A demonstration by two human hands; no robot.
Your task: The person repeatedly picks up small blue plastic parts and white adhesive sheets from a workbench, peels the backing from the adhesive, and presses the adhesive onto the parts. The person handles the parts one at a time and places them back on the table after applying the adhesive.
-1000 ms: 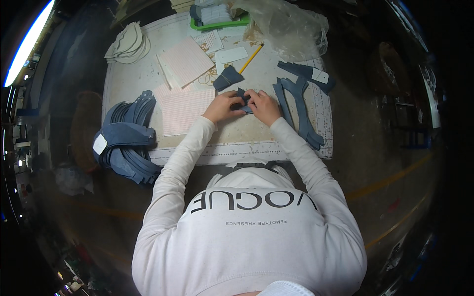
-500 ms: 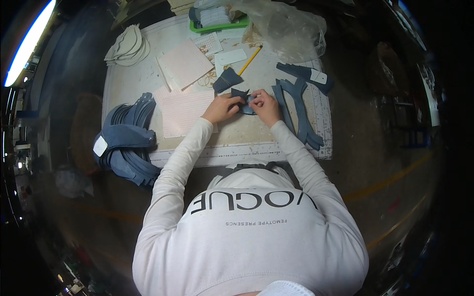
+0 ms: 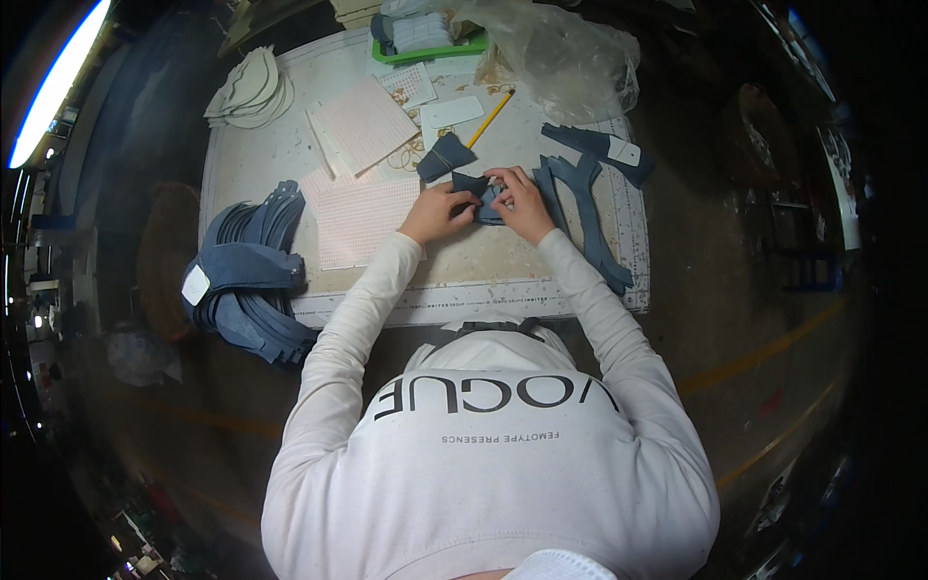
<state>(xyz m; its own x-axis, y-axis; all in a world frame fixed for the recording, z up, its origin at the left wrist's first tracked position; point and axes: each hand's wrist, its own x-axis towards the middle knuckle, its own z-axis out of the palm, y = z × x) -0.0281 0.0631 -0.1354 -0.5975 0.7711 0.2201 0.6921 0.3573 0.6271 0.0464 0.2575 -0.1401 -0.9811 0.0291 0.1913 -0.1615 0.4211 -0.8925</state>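
Small blue-grey cut pieces of fabric or leather (image 3: 491, 215) lie on the table between my hands. My left hand (image 3: 443, 213) is closed at their left edge, its thumb and fingertips pressed together on them. From the right, my right hand (image 3: 523, 205) curls over the same pieces, its bent fingertips on their right side; just what it pinches is too small to see. Above them rests a little bundle of blue-grey pieces (image 3: 445, 157) with a band around it, touching a yellow pencil (image 3: 491, 118). Long blue-grey strips (image 3: 585, 198) lie right of my right hand.
Stacked blue-grey curved pieces (image 3: 246, 266) overhang the table's left edge. Pale patterned sheets (image 3: 358, 217) lie beside my left hand. At the back are cream pieces (image 3: 253, 92), a green tray (image 3: 425, 52) and a clear plastic bag (image 3: 570, 63). Another banded bundle (image 3: 594, 145) lies at right.
My right hand has shifted slightly and its fingers now bend further over the pieces. The right forearm has moved a little right, covering more of the strips. My left hand stays nearly in place.
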